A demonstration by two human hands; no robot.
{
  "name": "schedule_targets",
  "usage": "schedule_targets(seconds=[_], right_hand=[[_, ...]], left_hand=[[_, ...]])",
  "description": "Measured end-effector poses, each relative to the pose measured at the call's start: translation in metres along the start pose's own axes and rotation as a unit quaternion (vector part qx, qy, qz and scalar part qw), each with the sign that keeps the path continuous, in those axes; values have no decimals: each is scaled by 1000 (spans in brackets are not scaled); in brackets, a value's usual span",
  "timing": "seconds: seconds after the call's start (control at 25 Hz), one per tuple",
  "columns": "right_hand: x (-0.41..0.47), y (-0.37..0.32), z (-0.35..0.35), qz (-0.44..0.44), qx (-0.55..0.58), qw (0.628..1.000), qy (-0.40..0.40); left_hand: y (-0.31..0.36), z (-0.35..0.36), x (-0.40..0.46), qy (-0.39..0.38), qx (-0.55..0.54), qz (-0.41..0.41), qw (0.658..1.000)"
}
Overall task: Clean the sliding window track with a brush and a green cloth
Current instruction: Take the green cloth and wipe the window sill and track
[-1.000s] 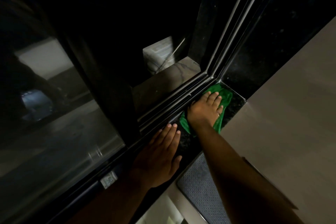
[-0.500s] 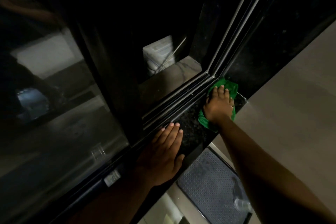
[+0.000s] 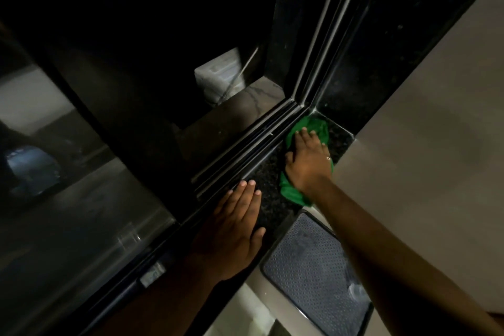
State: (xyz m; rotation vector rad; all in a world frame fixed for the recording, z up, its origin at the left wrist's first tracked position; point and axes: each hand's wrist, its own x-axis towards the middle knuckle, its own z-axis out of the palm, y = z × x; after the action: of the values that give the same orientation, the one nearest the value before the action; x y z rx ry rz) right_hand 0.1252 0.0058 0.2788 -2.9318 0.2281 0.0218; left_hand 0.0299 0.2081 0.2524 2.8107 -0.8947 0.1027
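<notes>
The largest thing in view is the dark sliding window pane (image 3: 81, 199), which fills the left half and reflects some pale shapes. To the right stands a plain beige wall (image 3: 422, 158). Between them runs the sliding window track (image 3: 245, 150), a set of dark metal rails that go diagonally up to a corner, where they meet the upright frame (image 3: 321, 35). Beside the track lies a black speckled stone sill (image 3: 270, 185). Below the sill, lower in the picture, there is a grey mat (image 3: 308, 267) with a dotted texture and a dark border.

The right hand (image 3: 306, 162) lies flat on the green cloth (image 3: 293, 194), near the corner of the sill. Its fingers (image 3: 302, 135) are stretched out and spread, so they press on the cloth from above and are not curled around it. A ring (image 3: 328, 157) shows on one finger. The cloth is crumpled on the sill, just beside the nearest rail; one part comes out past the fingertips toward the corner and another part near the wrist.

The left hand (image 3: 234, 226) rests palm down on the sill, with straight fingers that are close together and hold nothing. Its fingertips reach the edge of the track. The two hands are apart, with bare sill between them.
</notes>
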Motion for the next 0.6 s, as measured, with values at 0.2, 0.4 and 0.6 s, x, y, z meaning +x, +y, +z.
schedule_targets(seconds=[0.2, 0.4, 0.6], right_hand=[[32, 24, -11, 43, -2, 999, 16], [53, 27, -14, 67, 2, 998, 15], [26, 8, -10, 200, -43, 977, 54]], left_hand=[[3, -2, -1, 0, -1, 13, 1000], [-2, 0, 1, 6, 7, 14, 1000], [-1, 1, 2, -9, -16, 4, 1000]])
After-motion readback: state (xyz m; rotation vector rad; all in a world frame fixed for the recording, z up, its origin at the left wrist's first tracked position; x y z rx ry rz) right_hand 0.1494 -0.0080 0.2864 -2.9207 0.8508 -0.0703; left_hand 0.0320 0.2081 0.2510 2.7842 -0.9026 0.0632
